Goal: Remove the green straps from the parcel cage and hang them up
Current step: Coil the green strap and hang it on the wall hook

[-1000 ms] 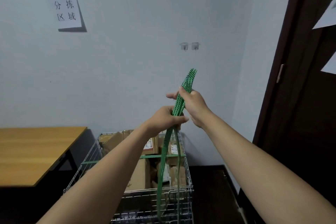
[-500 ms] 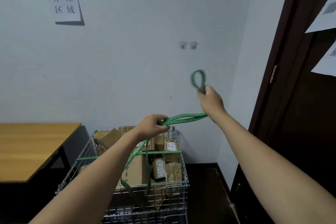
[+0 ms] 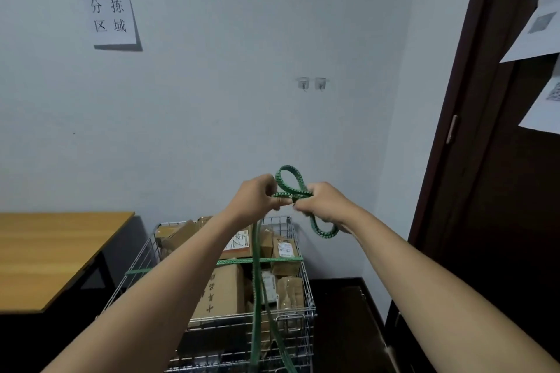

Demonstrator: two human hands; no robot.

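Observation:
A long green strap (image 3: 291,181) is held up above the wire parcel cage (image 3: 306,281). My left hand (image 3: 257,200) pinches it at chest height, and my right hand (image 3: 322,204) grips it just to the right. Between and above the hands the strap forms a small loop; another bend hangs below my right hand. The rest of the strap drops down to the cage front. A second green strap (image 3: 274,260) stretches across the top of the cage over the cardboard parcels. Two small wall hooks (image 3: 312,83) sit on the wall above.
A wooden table (image 3: 48,254) stands left of the cage. A dark door and frame (image 3: 472,160) with paper sheets fills the right side. A paper sign with characters (image 3: 109,7) hangs on the wall, upper left. Dark floor lies right of the cage.
My right hand came back down and left to meet my left hand. The strap, stretched between the hands half a second ago, is now coiled into loops between them.

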